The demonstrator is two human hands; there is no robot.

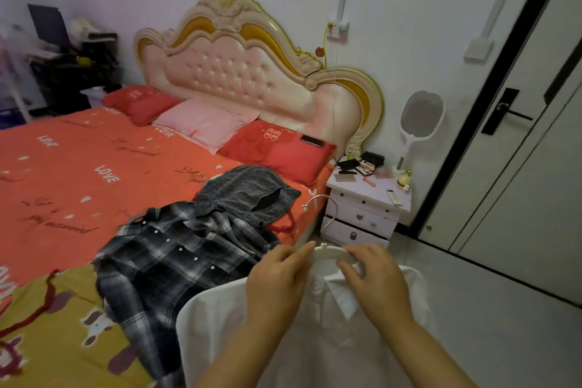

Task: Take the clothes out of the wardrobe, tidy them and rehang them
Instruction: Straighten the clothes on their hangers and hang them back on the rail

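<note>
Two hands work at the neck of a white shirt, held up just off the near corner of the bed. The left hand pinches the white hanger and the cloth at its left shoulder. The right hand has its fingers curled over the hanger's right arm with the thumb against the collar. Each grip is narrow and closed on the hanger, and the metal hook stands free above them. The shirt looks already seated on the hanger with only the collar being straightened, so this garment seems nearly ready to go back. Two more pieces lie on the bed, not yet done: a dark plaid shirt spread flat with its buttons showing, and a grey hooded top crumpled just beyond and touching it. What looks like a red hanger pokes out from under the grey top. The wardrobe is out of view, so I cannot tell how many clothes remain inside or already hang tidy
</note>
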